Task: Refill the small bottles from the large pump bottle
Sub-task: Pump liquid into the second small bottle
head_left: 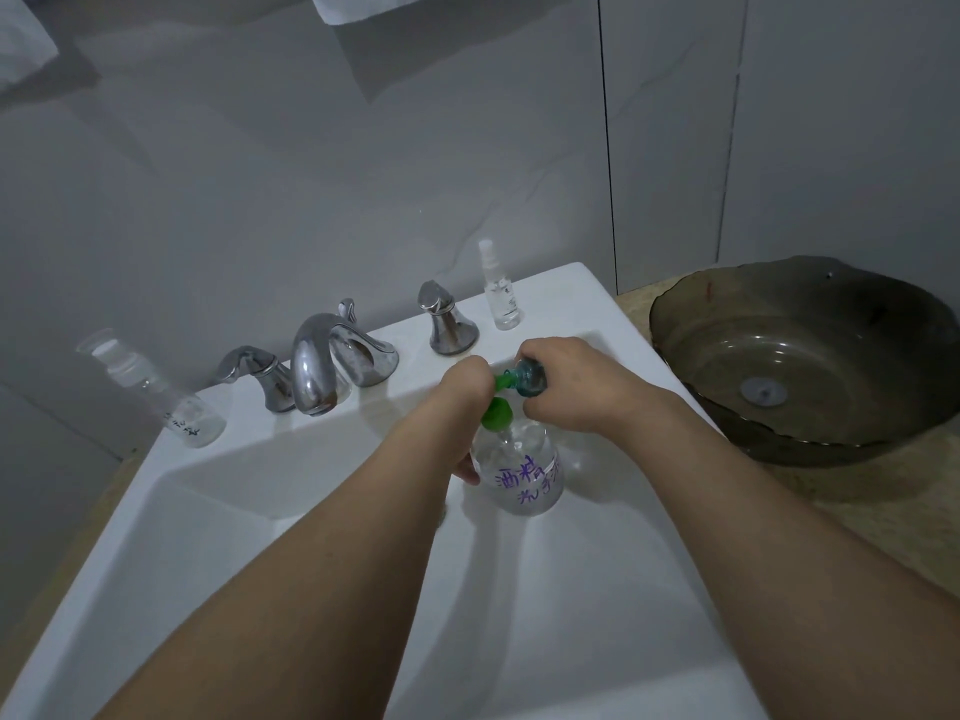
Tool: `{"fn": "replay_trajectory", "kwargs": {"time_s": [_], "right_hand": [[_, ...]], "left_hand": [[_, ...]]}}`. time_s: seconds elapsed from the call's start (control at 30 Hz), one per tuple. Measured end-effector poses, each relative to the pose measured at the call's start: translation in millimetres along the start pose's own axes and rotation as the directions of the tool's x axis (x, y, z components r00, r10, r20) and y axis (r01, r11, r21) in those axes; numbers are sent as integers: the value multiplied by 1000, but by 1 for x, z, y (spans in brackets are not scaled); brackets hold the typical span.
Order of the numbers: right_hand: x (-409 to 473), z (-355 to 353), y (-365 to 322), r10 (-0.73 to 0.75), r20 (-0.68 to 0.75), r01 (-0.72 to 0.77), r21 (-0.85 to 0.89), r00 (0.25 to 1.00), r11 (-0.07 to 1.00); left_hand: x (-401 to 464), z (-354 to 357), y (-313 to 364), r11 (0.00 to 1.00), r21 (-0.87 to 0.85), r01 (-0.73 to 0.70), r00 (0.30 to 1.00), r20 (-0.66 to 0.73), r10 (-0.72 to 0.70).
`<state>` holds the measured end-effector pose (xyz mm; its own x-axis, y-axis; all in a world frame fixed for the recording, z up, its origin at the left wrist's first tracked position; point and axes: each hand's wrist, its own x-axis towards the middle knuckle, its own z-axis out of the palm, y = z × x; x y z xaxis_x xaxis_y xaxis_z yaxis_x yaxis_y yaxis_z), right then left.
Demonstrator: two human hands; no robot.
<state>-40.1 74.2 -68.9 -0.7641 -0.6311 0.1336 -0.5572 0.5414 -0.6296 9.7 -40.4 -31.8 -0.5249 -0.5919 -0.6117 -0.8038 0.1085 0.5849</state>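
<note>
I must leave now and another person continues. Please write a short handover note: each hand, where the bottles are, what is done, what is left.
Left hand: on the green pump head of the large clear pump bottle with purple writing, held over the white sink.
Right hand: grips a small blue-green bottle at the pump spout.
Small clear spray bottle stands on the back rim, right of the chrome faucet; a clear capped bottle stands on the left corner.
Done: cannot tell any fill levels.
Left: finish this fill, then likely the others.

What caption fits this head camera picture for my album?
Left hand works the green pump bottle over the sink; right hand holds a small bottle.
</note>
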Motion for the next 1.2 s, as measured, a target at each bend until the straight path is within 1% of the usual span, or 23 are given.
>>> {"fn": "replay_trajectory", "kwargs": {"time_s": [0.03, 0.1, 0.2, 0.27, 0.33, 0.43, 0.63, 0.77, 0.87, 0.93, 1.0, 1.13, 1.2], "right_hand": [[0, -1, 0, -8, -13, 8, 0, 1000, 1000], [1, -3, -1, -35, -61, 35, 9, 998, 999], [1, -4, -2, -67, -104, 69, 13, 992, 998], [1, -2, -2, -81, -111, 83, 13, 990, 996], [1, -2, -1, -83, -108, 86, 19, 991, 996], [2, -2, 0, -68, -102, 70, 17, 992, 997], [2, -2, 0, -44, -76, 46, 27, 996, 999], [2, -1, 1, -29, -70, 31, 32, 997, 999], [3, 1, 2, -11, -6, 11, -14, 1000, 1000], [4, 2, 2, -10, 24, 12, -45, 1000, 999], [4, 2, 3, -7, 30, 9, -40, 1000, 999], [4, 3, 5, 1, 39, 0, -21, 999, 1000], [4, 2, 5, -1, 37, 2, -18, 999, 1000]], "left_hand": [[0, -3, -1, 999, -29, 33, 999, 21, -32], [-2, -9, -1, 999, -1, 51, 993, 109, -51], [0, -15, -1, 997, -18, 69, 986, 156, -65], [4, -18, 0, 995, -69, 73, 981, 183, -59], [2, -17, 2, 994, -83, 72, 975, 214, -53], [-5, -13, 3, 997, -41, 70, 982, 181, -61], [-10, -4, 3, 1000, 6, 4, 1000, 2, -4], [0, -1, 2, 993, -58, -107, 994, -22, 106], [3, 5, -1, 987, -11, -163, 981, -104, 161], [2, 6, -3, 981, 65, -185, 974, -118, 192], [-2, 8, -3, 976, 98, -197, 972, -114, 208], [-2, 7, -6, 981, 68, -184, 972, -136, 192], [1, 7, -3, 989, -7, -146, 983, -111, 144]]}}
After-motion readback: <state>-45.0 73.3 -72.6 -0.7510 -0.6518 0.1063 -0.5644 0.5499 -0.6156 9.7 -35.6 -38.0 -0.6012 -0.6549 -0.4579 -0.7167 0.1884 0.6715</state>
